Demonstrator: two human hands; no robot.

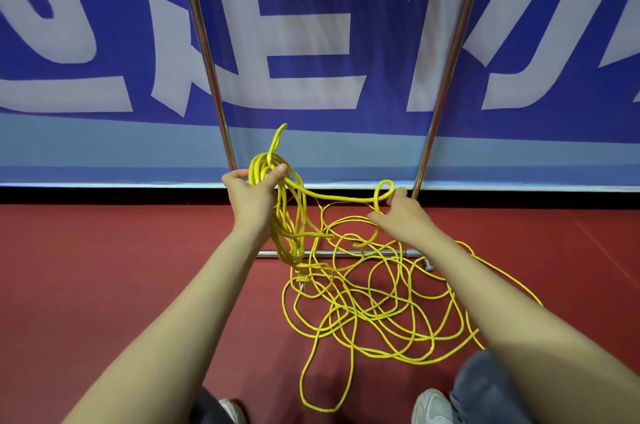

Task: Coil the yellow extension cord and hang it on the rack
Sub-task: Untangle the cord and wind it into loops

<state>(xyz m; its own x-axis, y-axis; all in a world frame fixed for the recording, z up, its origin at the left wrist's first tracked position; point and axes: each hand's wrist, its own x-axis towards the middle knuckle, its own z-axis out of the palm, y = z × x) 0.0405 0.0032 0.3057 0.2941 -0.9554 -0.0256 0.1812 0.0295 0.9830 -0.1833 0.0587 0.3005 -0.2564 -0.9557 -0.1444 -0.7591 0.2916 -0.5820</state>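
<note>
The yellow extension cord (363,306) is a thin, bright cable, most of it sprawled in a loose tangle of overlapping loops on the red floor (104,267) in front of the metal rack (207,53), whose two chrome uprights rise before a blue-and-white banner (311,42). The left hand (254,193) is clenched around a bundle of gathered loops that hang below it, with the plug (302,280) dangling near the rack's bottom bar. The right hand (401,215) pinches a single small loop of the cord, a strand running between both hands.
</note>
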